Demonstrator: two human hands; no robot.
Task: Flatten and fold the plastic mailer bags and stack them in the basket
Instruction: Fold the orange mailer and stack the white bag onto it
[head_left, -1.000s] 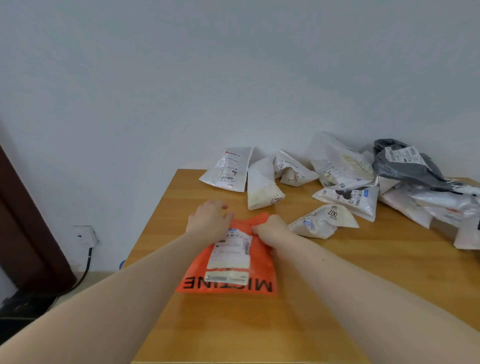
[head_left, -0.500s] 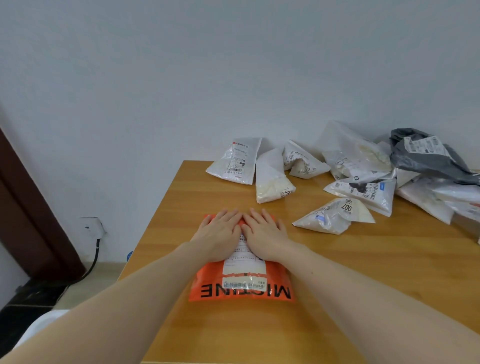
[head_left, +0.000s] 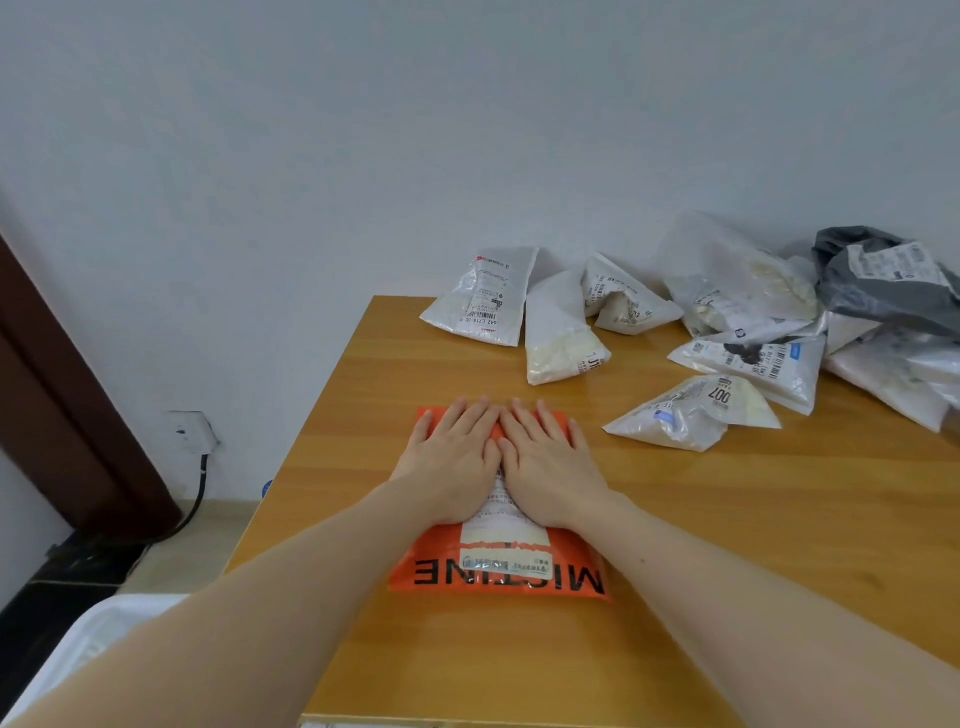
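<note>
Orange mailer bag (head_left: 498, 571), black lettering and white label, lying flat under straight fingers (head_left: 470, 423); crumpled white and grey mailer bags (head_left: 727, 332) heaped well beyond them.

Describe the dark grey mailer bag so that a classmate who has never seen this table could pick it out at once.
Start at the wooden table and follow it to the heap of crumpled mailers along the wall. At the far right end of the heap, lying on top, is the dark grey mailer bag with a white shipping label. Every bag around it is white or translucent, and the only other coloured one, the orange mailer, lies flat near the front.
</note>
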